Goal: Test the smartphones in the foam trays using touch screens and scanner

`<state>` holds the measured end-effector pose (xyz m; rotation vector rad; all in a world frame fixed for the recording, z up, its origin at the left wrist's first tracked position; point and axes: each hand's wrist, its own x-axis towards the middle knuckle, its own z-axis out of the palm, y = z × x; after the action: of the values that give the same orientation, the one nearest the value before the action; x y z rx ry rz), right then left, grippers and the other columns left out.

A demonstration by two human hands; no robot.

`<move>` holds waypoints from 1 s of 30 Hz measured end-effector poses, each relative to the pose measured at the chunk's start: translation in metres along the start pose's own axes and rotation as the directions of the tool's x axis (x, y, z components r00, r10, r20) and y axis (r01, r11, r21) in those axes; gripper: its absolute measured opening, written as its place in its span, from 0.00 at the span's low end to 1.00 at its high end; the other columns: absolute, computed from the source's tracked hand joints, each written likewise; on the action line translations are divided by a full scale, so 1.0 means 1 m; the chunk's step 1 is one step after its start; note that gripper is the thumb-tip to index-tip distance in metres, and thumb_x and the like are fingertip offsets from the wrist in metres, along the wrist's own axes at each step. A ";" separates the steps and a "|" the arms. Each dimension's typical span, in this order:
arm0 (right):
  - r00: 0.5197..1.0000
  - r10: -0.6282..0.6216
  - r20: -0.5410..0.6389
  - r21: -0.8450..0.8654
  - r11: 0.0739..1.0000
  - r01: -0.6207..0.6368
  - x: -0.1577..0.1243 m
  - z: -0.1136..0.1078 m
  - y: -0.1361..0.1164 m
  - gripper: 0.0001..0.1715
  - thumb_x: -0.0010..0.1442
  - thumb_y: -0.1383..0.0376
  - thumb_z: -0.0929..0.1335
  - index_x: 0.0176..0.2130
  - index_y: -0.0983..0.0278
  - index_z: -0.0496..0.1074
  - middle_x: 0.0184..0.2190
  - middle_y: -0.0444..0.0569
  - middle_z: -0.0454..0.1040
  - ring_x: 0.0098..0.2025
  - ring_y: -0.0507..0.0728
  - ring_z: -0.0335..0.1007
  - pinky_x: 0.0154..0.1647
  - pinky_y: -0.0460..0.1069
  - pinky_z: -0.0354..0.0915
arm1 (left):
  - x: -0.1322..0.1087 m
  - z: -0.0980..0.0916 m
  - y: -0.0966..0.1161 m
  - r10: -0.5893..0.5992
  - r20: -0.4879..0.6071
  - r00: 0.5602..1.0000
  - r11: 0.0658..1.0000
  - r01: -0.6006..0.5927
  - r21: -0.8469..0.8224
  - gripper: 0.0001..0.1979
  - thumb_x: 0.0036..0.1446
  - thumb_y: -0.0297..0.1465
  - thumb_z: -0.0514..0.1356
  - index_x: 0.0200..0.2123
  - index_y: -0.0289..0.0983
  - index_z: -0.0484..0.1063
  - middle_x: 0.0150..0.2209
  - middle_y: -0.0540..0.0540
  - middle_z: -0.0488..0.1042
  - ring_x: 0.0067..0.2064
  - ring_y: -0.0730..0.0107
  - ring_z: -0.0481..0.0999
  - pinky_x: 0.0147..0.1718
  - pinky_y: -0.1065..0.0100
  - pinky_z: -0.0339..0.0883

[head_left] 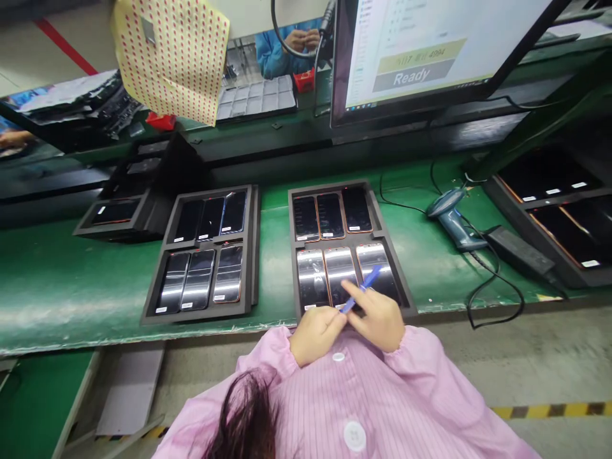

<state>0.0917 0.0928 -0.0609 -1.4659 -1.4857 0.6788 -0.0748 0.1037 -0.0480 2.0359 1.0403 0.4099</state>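
My right hand holds a slim blue strip-like tool between thumb and fingers, its index finger stretched out. My left hand is closed, with its fingertips at the lower end of the blue tool. Whether that tool is a pen or something else is hard to make out. Both hands are over the front edge of a dark foam tray, close to my body. Two rows of smartphones lie in this tray, including a lower middle phone partly behind my right hand. Small white labels show on several of them.
Left stands another phone tray, with stacked trays beyond. A barcode scanner and its cable lie right, near a black power brick and more phones. A monitor overhangs the back. Another person's hands show behind.
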 end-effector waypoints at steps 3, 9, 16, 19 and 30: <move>0.989 0.059 0.136 -0.004 0.998 -0.059 0.002 0.005 -0.006 0.21 0.55 0.55 0.62 0.18 0.63 0.67 0.12 0.43 0.61 0.17 0.48 0.55 0.21 0.45 0.54 | -0.001 -0.007 0.006 0.145 -0.140 0.979 0.988 -0.135 0.078 0.29 0.58 0.49 0.35 0.28 0.36 0.67 0.28 0.45 0.70 0.32 0.69 0.67 0.33 0.65 0.60; 0.904 0.116 0.411 0.449 0.837 -0.312 -0.007 0.008 -0.013 0.25 0.60 0.55 0.56 0.39 0.67 0.74 0.06 0.35 0.53 0.09 0.47 0.48 0.13 0.44 0.52 | -0.001 -0.004 0.002 0.241 0.004 0.971 0.941 -0.234 0.246 0.26 0.60 0.43 0.35 0.33 0.36 0.67 0.29 0.44 0.72 0.33 0.68 0.69 0.34 0.66 0.61; 0.987 -0.159 0.016 0.476 0.869 0.132 0.040 -0.046 -0.018 0.15 0.56 0.62 0.61 0.30 0.64 0.74 0.10 0.38 0.64 0.11 0.47 0.55 0.15 0.46 0.63 | -0.047 -0.025 -0.043 0.089 0.068 0.994 0.991 -0.095 0.097 0.25 0.62 0.39 0.35 0.19 0.38 0.59 0.17 0.53 0.63 0.21 0.77 0.61 0.22 0.71 0.54; 0.997 0.066 -0.050 0.483 0.875 -0.034 0.079 -0.020 0.000 0.11 0.53 0.62 0.63 0.34 0.61 0.72 0.12 0.40 0.67 0.13 0.50 0.60 0.17 0.47 0.63 | -0.066 -0.031 -0.087 -0.273 -0.178 0.945 0.943 0.300 0.147 0.22 0.62 0.38 0.38 0.20 0.38 0.59 0.19 0.53 0.64 0.22 0.76 0.63 0.23 0.72 0.55; 0.954 0.298 -0.027 0.066 0.953 -0.296 0.138 0.110 0.053 0.11 0.48 0.64 0.62 0.17 0.62 0.63 0.15 0.40 0.64 0.22 0.51 0.61 0.27 0.46 0.58 | -0.050 -0.002 -0.152 -0.069 -0.472 0.879 0.855 0.296 0.426 0.15 0.60 0.31 0.42 0.25 0.39 0.63 0.21 0.48 0.69 0.25 0.70 0.69 0.26 0.69 0.62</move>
<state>0.0365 0.2570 -0.1245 -1.6626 -1.2152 0.8654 -0.1877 0.1175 -0.1603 2.3027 1.7617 0.5678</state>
